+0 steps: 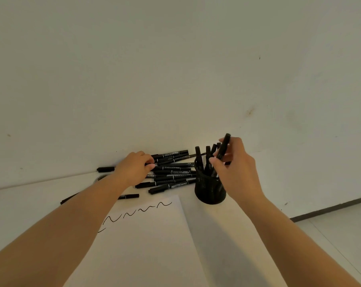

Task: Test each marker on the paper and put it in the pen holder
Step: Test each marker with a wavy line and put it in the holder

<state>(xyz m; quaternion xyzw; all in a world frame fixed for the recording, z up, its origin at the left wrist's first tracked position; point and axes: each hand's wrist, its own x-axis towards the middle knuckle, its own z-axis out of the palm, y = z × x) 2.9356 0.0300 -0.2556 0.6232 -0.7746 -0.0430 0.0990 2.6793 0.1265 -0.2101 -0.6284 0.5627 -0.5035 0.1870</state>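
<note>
A person's right hand [235, 168] pinches a black marker [223, 146], held upright above a black mesh pen holder [208, 189] (several markers already stand inside). The left hand [134, 167] rests on a pile of markers [172, 172] by the wall, fingers curled, seemingly gripping one. White paper [146, 241] with squiggles lies on the table [20, 208]

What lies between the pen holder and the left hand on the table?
In the head view, a pile of black markers lies on the table between the left hand and the mesh pen holder. The hand's fingers reach into the pile.
</note>
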